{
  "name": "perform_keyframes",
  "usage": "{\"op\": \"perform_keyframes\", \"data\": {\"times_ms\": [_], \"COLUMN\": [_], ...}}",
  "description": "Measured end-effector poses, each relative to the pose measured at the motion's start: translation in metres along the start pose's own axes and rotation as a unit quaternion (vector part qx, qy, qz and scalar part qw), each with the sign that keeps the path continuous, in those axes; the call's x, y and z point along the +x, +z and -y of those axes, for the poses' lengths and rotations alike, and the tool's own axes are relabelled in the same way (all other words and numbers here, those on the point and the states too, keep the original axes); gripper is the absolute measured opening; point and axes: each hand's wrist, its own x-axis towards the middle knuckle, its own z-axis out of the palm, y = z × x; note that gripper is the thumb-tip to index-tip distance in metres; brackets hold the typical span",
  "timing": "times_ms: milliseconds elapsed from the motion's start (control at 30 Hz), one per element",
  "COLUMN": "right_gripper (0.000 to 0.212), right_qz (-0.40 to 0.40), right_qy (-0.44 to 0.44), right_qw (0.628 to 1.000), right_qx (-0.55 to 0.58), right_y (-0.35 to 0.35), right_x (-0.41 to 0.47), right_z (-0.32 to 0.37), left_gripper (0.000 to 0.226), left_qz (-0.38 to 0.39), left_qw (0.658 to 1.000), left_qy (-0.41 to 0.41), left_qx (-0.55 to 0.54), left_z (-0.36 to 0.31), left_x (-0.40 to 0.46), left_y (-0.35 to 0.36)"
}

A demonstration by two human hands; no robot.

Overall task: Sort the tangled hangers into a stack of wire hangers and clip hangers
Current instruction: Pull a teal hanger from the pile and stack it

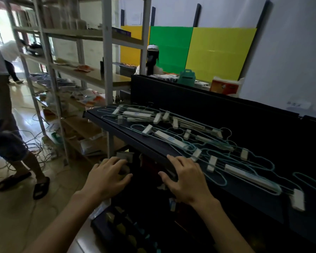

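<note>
Both bare forearms outstretched, left hand (pixel 106 177) and right hand (pixel 185 179) palm-down, fingers (pixel 173 160) loosely spread, empty.

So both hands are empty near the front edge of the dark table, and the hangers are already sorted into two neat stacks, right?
Not quite. The head view shows the left hand and right hand empty near the dark table's front edge, but the hangers are not in two stacks: they lie spread and overlapping along the tabletop, teal wire loops and white clips mixed together.
</note>
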Motion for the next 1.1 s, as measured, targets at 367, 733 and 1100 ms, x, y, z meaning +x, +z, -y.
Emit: {"op": "perform_keyframes", "data": {"times_ms": [367,733,1100], "right_gripper": [0.064,0.055,0.044], "right_qz": [0.017,-0.025,0.045], "right_qy": [-0.011,0.016,0.072], "right_qw": [1.000,1.000,0.996], "right_qx": [-0.001,-0.003,-0.025], "right_y": [0.052,0.074,0.101], "right_x": [0.108,0.260,0.345], "right_z": [0.064,0.032,0.007], "left_gripper": [0.085,0.064,0.066], "left_qz": [-0.016,-0.021,0.004], "left_qw": [1.000,1.000,0.995], "left_qy": [-0.008,0.003,0.067], "left_qx": [-0.004,-0.010,-0.073], "left_z": [0.125,0.184,0.226], "left_x": [0.063,0.210,0.317], "left_y": [0.001,-0.002,0.006]}}
